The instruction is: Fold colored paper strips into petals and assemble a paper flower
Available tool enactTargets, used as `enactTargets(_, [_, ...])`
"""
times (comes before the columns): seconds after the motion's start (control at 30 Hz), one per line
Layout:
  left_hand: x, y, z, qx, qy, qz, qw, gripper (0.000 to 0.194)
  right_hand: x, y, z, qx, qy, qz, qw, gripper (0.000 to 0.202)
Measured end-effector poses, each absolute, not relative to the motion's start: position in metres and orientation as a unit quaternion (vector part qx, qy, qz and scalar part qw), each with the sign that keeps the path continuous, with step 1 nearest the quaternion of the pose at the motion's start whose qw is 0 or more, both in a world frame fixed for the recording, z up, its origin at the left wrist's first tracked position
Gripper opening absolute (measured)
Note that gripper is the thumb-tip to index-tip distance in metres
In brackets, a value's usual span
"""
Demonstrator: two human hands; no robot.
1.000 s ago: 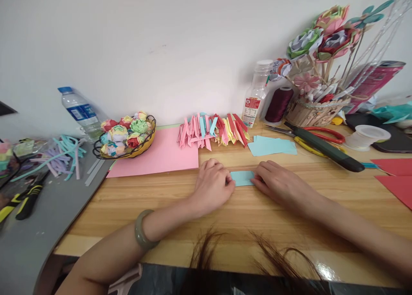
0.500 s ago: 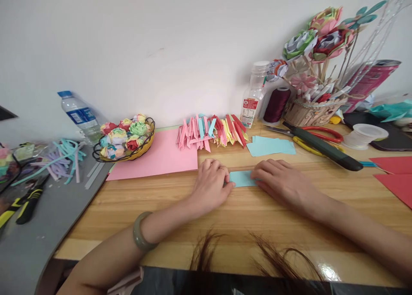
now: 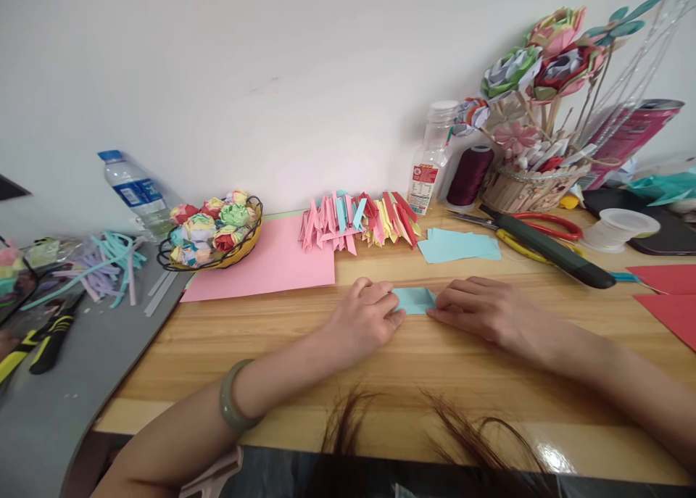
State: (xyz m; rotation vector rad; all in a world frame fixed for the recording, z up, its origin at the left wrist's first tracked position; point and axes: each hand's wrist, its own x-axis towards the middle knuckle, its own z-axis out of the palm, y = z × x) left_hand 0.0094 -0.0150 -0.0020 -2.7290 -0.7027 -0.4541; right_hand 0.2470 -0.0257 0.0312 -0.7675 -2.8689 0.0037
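At the middle of the counter [image 3: 380, 411], seen in the head view, both hands work close together over a small blue strip [image 3: 414, 301]. It lies low against the wood, one end to each hand, with a slight crease or raised flap near its right end. The left hand [image 3: 362, 313] is curled, thumb and fingertips closed on the strip's left end, probably to stop it sliding. The right hand [image 3: 478, 306] is half closed, its fingertips on the other end; whether it pinches or only presses, I cannot tell. Holding both ends like that seems to keep the paper straight and its middle in sight.

Just beyond the right hand, blue sheets [image 3: 462, 246] overlap in a loose pile, near enough for a short reach. Folded papers [image 3: 320, 226] stand packed in a row by the wall [image 3: 244, 121], perhaps so they prop each other up, some over the edge of a pink sheet [image 3: 293, 259]. A basket [image 3: 243, 253] keeps the paper roses [image 3: 199, 226] together. To the right, a dark-handled tool [image 3: 565, 255] lies across the scissors [image 3: 577, 231], apart from the hands, which leaves them elbow room.
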Motion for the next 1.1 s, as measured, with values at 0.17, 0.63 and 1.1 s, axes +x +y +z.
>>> enactTargets(0.17, [-0.005,-0.010,0.007,-0.958,-0.214,-0.146,0.124,0.024,0.251,-0.024,0.035,-0.272,-0.959,0.039,0.063,0.032])
enactTargets(0.63, [-0.007,-0.005,0.007,-0.948,-0.247,-0.156,0.129,0.024,0.240,-0.032,0.035,-0.244,-0.961,0.082,0.103,0.033])
enactTargets(1.1, [0.004,-0.007,0.009,-0.925,-0.315,-0.192,-0.085,0.022,0.231,-0.024,0.010,-0.306,-0.924,0.086,0.211,0.029])
